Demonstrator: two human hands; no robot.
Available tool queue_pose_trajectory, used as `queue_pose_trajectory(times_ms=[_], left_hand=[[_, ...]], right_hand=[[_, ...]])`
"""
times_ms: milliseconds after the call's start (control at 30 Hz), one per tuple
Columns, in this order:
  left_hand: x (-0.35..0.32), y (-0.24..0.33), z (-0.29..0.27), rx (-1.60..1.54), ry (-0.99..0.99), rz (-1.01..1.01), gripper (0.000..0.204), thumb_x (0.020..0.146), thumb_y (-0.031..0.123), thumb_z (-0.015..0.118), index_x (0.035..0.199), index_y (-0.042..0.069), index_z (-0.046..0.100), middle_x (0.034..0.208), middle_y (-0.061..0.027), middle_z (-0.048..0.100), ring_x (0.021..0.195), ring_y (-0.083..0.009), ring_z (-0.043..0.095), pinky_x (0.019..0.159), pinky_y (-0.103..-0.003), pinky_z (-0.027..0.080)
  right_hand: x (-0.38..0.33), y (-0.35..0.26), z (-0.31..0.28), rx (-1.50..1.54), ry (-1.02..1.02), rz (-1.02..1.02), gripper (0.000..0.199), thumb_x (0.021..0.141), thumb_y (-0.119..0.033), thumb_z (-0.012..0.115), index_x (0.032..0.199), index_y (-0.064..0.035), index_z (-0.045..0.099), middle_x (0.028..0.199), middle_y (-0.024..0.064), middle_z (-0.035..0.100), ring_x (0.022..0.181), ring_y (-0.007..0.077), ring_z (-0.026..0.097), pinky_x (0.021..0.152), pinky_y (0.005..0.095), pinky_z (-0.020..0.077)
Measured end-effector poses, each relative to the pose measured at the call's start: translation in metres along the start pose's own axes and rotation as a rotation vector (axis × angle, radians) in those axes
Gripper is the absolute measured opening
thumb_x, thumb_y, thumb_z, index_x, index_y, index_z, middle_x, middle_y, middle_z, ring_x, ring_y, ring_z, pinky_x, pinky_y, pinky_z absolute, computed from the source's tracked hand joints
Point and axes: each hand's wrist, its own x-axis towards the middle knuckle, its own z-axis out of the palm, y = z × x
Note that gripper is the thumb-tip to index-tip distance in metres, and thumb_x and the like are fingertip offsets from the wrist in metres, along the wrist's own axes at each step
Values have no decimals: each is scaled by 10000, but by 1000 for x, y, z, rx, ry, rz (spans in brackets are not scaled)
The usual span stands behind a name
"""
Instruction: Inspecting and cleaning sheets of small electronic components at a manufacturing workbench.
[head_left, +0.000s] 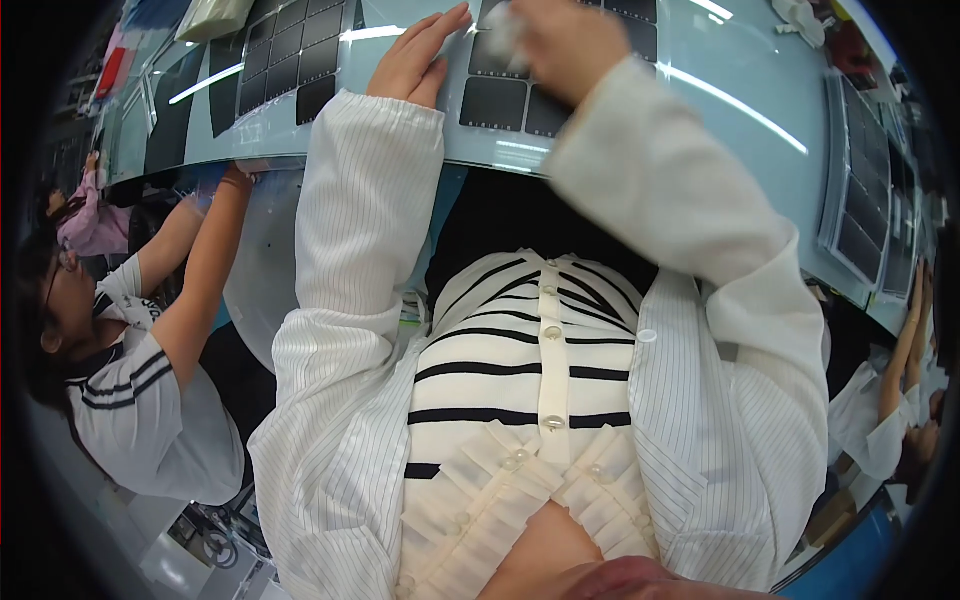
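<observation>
My right hand (578, 45), smeared by motion, is closed round a crumpled white wipe (507, 38). The wipe lies over a sheet of dark, rounded rectangular panels (493, 104) on the pale glass-topped table (725, 110). Part of that sheet is hidden under the hand and sleeve. To its left, my left hand (415, 62) rests with fingers stretched out, its fingertips close to the sheet's left edge. Nothing shows in the left hand.
More dark panel sheets (290, 58) lie at the left, and a stack of them (862, 190) sits at the right edge. Crumpled white material (800, 22) is at the far right. One co-worker (150, 370) sits at my left, another (880, 410) at my right.
</observation>
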Motion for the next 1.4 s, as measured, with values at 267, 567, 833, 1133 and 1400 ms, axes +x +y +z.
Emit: queue_pose_trajectory(times_ms=[267, 567, 833, 1133, 1400], left_hand=[[-1, -8, 1, -66, 31, -6, 478, 877, 37, 349, 1337, 160, 385, 1310, -30, 465, 1265, -243, 350, 1045, -338, 280], [0, -11, -1, -99, 70, -51, 530, 764, -20, 433, 1291, 34, 417, 1247, -142, 499, 1222, -296, 393, 1041, -344, 269], [0, -18, -4, -31, -32, -30, 597, 733, 62, 503, 1314, 34, 370, 1285, -145, 460, 1241, -338, 356, 1045, -374, 267], [1, -5, -7, 67, -66, -79, 614, 702, 111, 531, 1294, 34, 386, 1259, -167, 457, 1227, -387, 339, 1029, -409, 288], [1, -5, -7, 92, -48, -47, 607, 708, 135, 536, 1288, 33, 390, 1218, -171, 474, 1209, -400, 349, 1016, -420, 299]], right_hand=[[-5, -2, -16, 195, 28, -234, 147, 772, -185, 590, 900, -112, 593, 863, 90, 569, 752, 302, 601, 642, 401, 489], [-12, 6, -11, 33, -77, -201, 308, 730, -84, 649, 1026, -155, 602, 977, 58, 576, 801, 277, 613, 679, 342, 503], [-39, 7, -24, 307, -196, -311, 309, 720, -8, 643, 1000, -133, 608, 859, 76, 541, 770, 283, 598, 650, 337, 482], [-26, -6, -14, 336, -83, -293, 258, 738, 5, 635, 962, -122, 621, 868, 58, 541, 789, 254, 603, 696, 317, 508], [-34, 12, -43, 199, -371, -57, 261, 702, 51, 641, 925, -81, 617, 895, 59, 563, 809, 257, 603, 683, 318, 497]])
